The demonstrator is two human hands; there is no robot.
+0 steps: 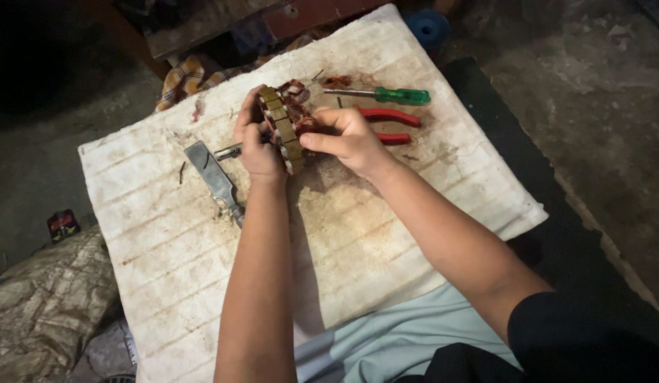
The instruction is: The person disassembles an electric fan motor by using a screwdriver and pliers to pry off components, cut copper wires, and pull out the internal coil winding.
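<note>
While both hands met over the far half of the worktop (pixel 202 284), the stator (pixel 285 128) sat between them, lifted clear of the stained white cloth rather than resting on it. I logged it as a ring of brass-coloured laminated blocks with reddish copper windings inside, held edge-on to the camera, so its visible long line ran from upper left down to lower right. The left hand (pixel 257 142) lay on the ring's left side, fingers curled round the rim and closed on it, wrist straight, forearm running almost directly up from the bottom of the view. The right hand (pixel 347 138) came in from the right with the forearm angled across the cloth; thumb and forefinger were pressed together on the ring's lower right edge, the remaining fingers folded. I could not tell whether those fingertips gripped a winding or only the rim. Both hands touched the ring; neither was nearer. Just beyond the right hand lay red-handled pliers (pixel 389 124), and beyond those a green-handled screwdriver (pixel 386 94), its shaft pointing left. A flat metal tool (pixel 214 177) lay on the cloth beside the left wrist, untouched.
</note>
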